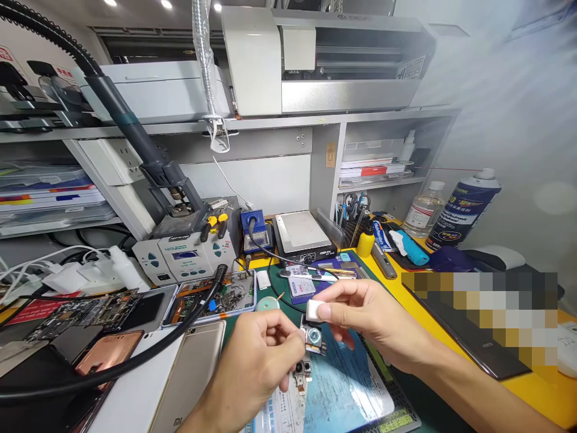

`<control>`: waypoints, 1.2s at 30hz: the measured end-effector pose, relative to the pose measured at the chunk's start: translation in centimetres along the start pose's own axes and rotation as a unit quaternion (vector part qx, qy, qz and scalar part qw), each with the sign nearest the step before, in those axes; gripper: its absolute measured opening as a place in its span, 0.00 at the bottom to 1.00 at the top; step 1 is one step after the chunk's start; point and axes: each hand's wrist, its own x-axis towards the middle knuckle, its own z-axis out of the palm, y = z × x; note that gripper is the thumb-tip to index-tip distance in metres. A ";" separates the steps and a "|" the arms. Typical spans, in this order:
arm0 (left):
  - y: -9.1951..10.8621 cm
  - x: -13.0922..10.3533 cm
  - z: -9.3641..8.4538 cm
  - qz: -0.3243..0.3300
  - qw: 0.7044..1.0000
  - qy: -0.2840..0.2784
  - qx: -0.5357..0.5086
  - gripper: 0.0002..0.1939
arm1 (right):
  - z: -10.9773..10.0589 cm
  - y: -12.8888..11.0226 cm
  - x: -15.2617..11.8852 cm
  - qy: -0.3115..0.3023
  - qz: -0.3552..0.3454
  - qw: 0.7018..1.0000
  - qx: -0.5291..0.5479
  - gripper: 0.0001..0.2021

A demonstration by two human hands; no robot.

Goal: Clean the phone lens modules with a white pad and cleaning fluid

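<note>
Pinched closed, the right hand (360, 310) holds a white block (312, 311) just above a small camera part (314, 337) that the left hand's (265, 349) fingertips seem to grip over the blue mat (345, 376), work apparently underway, the remainder unclear.

The person's right grip (367, 313) is a bare hand with slim fingers (349, 289) and a narrow wrist (408, 344); the right forearm (464, 377), also bare, is long and smooth in outline, thickening gradually toward the elbow end. The left grip (261, 349) is likewise bare, with a broad, rounded back and a sturdy thumb (286, 355). Of the left forearm (210, 412) only a short bare stretch shows, cut by the view's lower edge.
</note>
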 end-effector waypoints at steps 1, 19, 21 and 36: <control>0.0 0.0 0.0 -0.001 1.000 0.000 0.000 0.09 | 0.0 0.0 0.0 0.001 -0.003 1.000 -0.005 0.12; 0.2 0.0 0.1 -0.015 1.000 -0.005 0.013 0.08 | -0.1 -0.1 0.0 0.016 -0.015 1.000 -0.023 0.12; 0.3 0.0 0.1 -0.018 1.000 -0.007 0.017 0.08 | -0.1 0.0 0.1 0.013 -0.007 1.000 -0.011 0.12; -0.4 0.2 0.4 0.045 0.970 0.021 0.237 0.16 | -0.9 0.2 0.9 -0.071 0.132 0.969 0.195 0.05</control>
